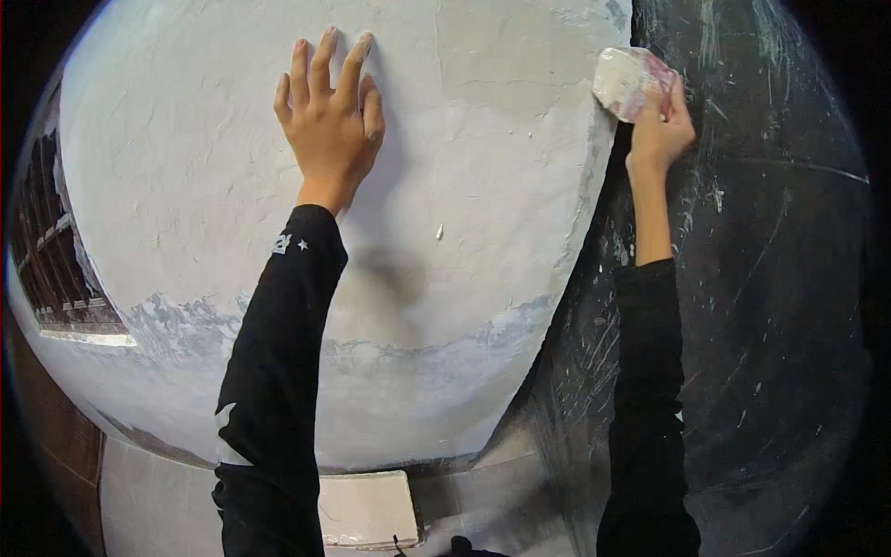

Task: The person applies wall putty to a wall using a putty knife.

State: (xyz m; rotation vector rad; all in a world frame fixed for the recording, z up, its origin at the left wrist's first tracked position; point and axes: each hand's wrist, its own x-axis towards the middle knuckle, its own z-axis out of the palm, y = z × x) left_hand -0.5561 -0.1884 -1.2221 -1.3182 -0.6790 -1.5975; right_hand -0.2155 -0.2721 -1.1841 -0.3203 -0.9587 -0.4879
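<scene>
Fingers (679, 104) on right end of pad (619, 82)

Bare left hand (334, 130): raised, back toward the viewer, fingers pointing up and parted, thumb set off to the right. Left forearm (272, 343), in a long black fabric sleeve with pale printed marks, slants up and rightward. Bare right hand (661, 141): raised, fingers and thumb closed in a grip. Right forearm (650, 371), black-sleeved, stands near vertical; bare wrist (652, 209) extends past the cuff.
</scene>
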